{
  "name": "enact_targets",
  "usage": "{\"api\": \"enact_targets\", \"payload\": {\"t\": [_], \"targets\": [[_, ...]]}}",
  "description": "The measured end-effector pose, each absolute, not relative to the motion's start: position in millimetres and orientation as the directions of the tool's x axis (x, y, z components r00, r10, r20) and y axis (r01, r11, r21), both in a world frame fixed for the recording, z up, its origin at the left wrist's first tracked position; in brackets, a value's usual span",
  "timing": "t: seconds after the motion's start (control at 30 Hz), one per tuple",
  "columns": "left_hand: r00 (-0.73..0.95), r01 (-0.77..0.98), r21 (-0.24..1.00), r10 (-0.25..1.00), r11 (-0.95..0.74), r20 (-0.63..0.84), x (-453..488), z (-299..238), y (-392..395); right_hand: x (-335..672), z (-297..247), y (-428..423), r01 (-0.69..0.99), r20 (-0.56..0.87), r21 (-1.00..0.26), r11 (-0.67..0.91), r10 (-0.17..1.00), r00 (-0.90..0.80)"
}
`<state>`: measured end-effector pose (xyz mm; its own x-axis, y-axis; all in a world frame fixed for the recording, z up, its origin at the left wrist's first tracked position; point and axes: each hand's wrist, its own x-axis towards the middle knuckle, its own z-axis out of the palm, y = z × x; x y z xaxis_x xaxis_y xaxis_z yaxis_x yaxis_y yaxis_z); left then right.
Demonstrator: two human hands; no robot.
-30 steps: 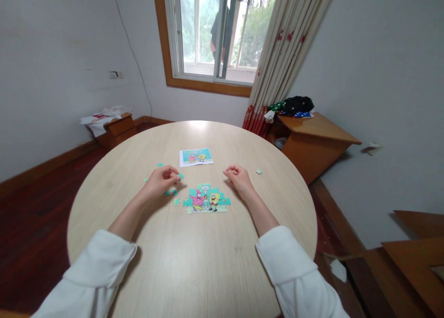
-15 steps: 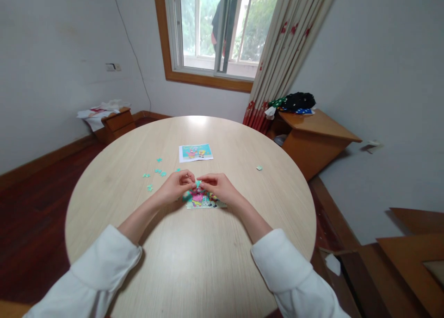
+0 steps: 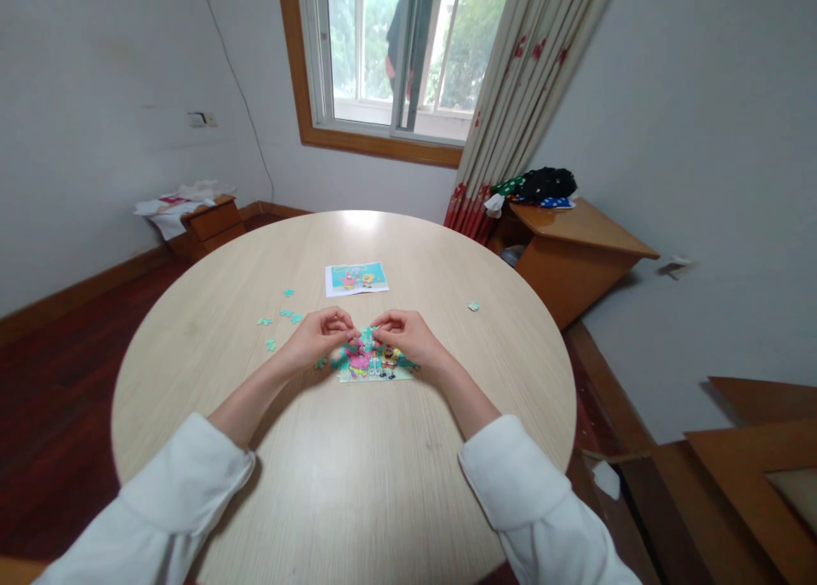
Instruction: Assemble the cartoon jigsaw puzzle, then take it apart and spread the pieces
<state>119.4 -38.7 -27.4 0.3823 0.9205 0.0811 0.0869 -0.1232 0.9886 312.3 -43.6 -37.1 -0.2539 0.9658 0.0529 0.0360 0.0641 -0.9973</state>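
Note:
A partly built cartoon jigsaw puzzle (image 3: 374, 364) lies in the middle of the round wooden table (image 3: 345, 466). My left hand (image 3: 316, 336) and my right hand (image 3: 403, 335) hover over its top edge, fingertips nearly meeting. Both hands have their fingers curled in a pinch; a small teal piece (image 3: 366, 335) shows between them, and I cannot tell which hand grips it. Several loose teal pieces (image 3: 281, 317) lie to the left of my left hand. A printed reference picture (image 3: 356, 278) lies beyond the puzzle.
A single loose piece (image 3: 473, 306) lies at the table's right. A wooden cabinet (image 3: 568, 249) with clothes on it stands to the right by the curtain. A low wooden box (image 3: 204, 223) with papers sits at the left wall. A window is behind.
Both hands have come together from apart to the puzzle's top edge. The left hand left the loose pieces. Since half a second ago they have barely shifted.

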Motion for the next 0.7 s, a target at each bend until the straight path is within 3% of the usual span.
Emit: {"api": "enact_targets", "payload": {"t": [0.23,0.5,0.7], "targets": [[0.331,0.11,0.988,0.941,-0.107,0.065,120,-25,-39,334,-33,-39,0.035,0.002,-0.999,0.008,0.986,-0.165],[0.341,0.24,0.945,0.931,-0.223,0.133,119,-31,-37,368,-39,-31,0.1,-0.112,-0.99,-0.095,0.977,-0.183],[0.486,0.452,0.744,0.835,-0.492,0.257,122,-32,-45,370,-44,-27,0.123,-0.118,-0.988,-0.096,0.975,-0.186]]}}
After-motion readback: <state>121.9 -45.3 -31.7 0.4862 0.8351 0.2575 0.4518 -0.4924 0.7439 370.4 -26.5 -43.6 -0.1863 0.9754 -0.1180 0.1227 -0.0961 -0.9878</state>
